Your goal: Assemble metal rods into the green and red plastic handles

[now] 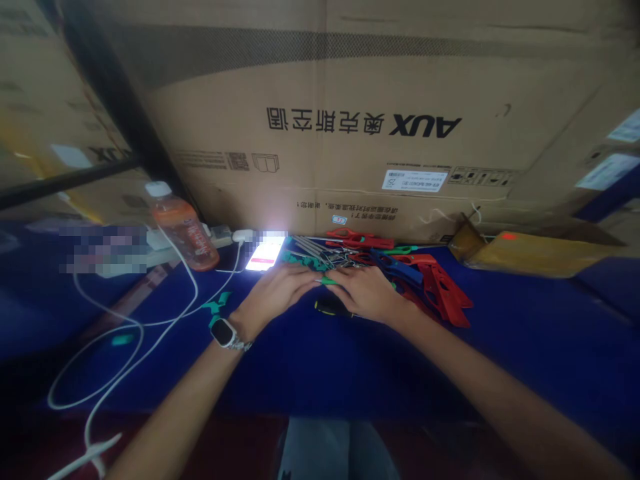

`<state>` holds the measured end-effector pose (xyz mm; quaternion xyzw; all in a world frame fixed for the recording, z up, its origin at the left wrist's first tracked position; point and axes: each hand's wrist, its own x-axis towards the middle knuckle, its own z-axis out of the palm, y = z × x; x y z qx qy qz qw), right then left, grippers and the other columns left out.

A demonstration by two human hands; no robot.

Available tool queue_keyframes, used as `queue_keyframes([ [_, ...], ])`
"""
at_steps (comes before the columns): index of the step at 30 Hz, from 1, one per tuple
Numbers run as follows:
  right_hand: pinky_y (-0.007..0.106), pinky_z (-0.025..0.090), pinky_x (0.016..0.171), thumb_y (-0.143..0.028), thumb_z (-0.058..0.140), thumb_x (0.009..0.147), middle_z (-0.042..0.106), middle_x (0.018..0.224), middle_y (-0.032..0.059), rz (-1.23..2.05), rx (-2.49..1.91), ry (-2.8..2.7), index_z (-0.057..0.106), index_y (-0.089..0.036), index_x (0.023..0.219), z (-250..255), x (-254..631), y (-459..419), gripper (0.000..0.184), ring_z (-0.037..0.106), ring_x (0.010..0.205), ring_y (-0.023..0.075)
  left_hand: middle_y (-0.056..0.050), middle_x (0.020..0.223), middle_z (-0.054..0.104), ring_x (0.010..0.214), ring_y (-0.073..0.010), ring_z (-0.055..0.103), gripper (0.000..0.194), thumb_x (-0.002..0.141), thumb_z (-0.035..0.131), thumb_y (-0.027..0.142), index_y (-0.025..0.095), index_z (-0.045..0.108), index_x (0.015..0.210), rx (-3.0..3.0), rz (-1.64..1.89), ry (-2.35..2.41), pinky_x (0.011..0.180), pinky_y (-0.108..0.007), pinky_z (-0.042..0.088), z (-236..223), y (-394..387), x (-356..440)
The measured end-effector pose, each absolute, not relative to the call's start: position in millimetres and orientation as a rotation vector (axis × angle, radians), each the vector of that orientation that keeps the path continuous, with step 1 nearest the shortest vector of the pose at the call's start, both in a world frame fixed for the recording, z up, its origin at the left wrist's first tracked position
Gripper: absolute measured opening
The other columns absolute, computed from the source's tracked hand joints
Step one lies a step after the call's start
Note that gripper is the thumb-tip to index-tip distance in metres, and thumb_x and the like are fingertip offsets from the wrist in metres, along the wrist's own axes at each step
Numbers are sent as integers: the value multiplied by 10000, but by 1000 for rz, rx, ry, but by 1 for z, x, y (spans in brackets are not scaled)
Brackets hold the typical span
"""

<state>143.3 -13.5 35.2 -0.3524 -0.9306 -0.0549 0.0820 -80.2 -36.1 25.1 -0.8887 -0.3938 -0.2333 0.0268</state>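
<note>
My left hand (280,288), with a watch (223,333) on the wrist, and my right hand (369,293) meet over the blue tabletop. Both are closed, their fingertips pinching a small green plastic piece (329,281) between them. Much of that piece is hidden by the fingers. Under my right hand lies a screwdriver (331,307) with a black and yellow handle. Just beyond the hands are thin metal tubes (309,247), small teal plastic parts (304,260), a blue plastic handle (397,268) and several red plastic handle pieces (445,290).
A lit phone (267,253) stands behind my left hand. Further left are a drink bottle (184,227), a power strip (165,250) and a looping white cable (143,327). A large cardboard box (320,80) walls off the back; a yellow packet (540,253) sits at right.
</note>
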Motion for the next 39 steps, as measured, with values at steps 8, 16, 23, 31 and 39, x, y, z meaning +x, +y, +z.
queue_keyframes([
  [8,232,514,601,-406,399,1029,706,905,6,896,-1017,-2131,576,-207,1004,39,141,-1,268,693,627,112,-129,1255,584,1171,-254,578,364,900,631,376,211,554,1216,-1694,-1940,-1611,969,-414,500,22,-35,-45],
  [16,190,465,387,-381,481,969,647,846,14,1271,-1050,-1699,628,-202,1101,24,114,3,266,659,586,130,21,647,589,563,-97,498,334,694,813,464,153,698,744,-2119,-3027,-1964,505,-229,410,18,-2,-11],
  [23,232,561,505,-432,707,808,646,707,-6,1559,-951,-1418,684,-182,905,0,119,3,268,618,600,127,-60,761,725,628,-108,583,359,619,874,439,123,753,740,-1889,-3241,-2076,541,-207,419,7,4,-10],
  [31,238,563,448,-617,685,793,759,847,79,1529,-954,-1522,673,-152,952,-3,124,-6,492,682,507,136,-82,815,754,581,-116,613,399,680,840,472,123,741,845,-1886,-3432,-2029,473,-212,402,10,-3,-17],
  [39,246,514,510,-537,602,868,687,680,14,966,-1082,-1688,738,-182,866,-4,114,-22,380,670,557,161,-20,692,665,622,-136,632,446,776,728,593,150,681,800,-1981,-3421,-1774,545,-227,478,2,-7,-6],
])
